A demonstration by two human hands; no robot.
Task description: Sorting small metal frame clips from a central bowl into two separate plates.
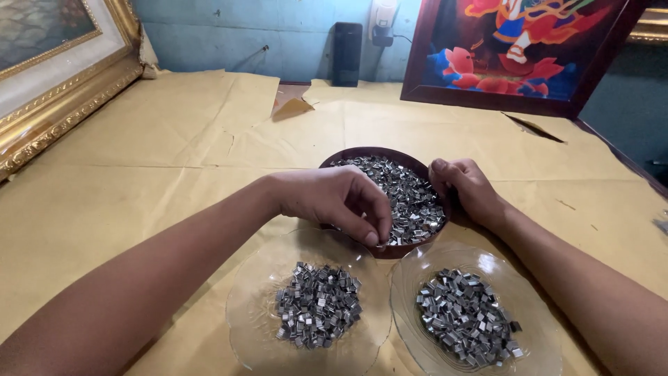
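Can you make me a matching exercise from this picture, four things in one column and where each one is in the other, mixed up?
Things:
1. brown bowl
2. left hand
3. right hand
4. gold picture frame

Places:
A. gripping the bowl's right rim
B. leaning at the table's far left
C. behind the two glass plates
D. fingertips pinching metal pieces in the bowl

Pairs: 1-C, 2-D, 3-A, 4-B

You have no packages, labels, signs or screens in front of you that can be told as such. The nearest candidate is a small upright black box (346, 53) standing against the blue wall at the far edge of the table; whether it is a package cannot be made out.
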